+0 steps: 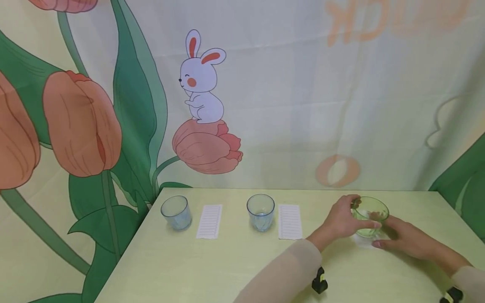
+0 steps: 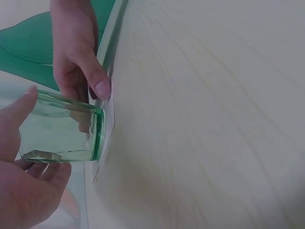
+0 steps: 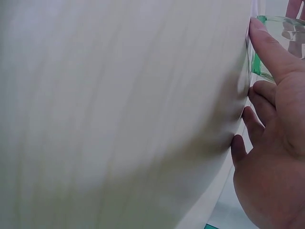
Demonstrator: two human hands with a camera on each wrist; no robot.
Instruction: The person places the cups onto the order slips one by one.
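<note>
Fingers [image 2: 52, 177] of the left hand [image 1: 341, 219] grip a green glass [image 2: 57, 129] on or just above paper [image 1: 361, 241] at the tabletop [image 1: 212, 273] right, where the right hand [image 1: 411, 240], fingers loosely spread by the base, could tug the paper and tip the glass.

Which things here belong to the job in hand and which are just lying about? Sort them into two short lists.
Apparently in the job:
green glass, held in the left grip
white paper at its base, by the right grip

Untouched, seemingly lying about, though perhaps part of the set:
left bluish glass
middle bluish glass
left lined paper
middle lined paper
</note>
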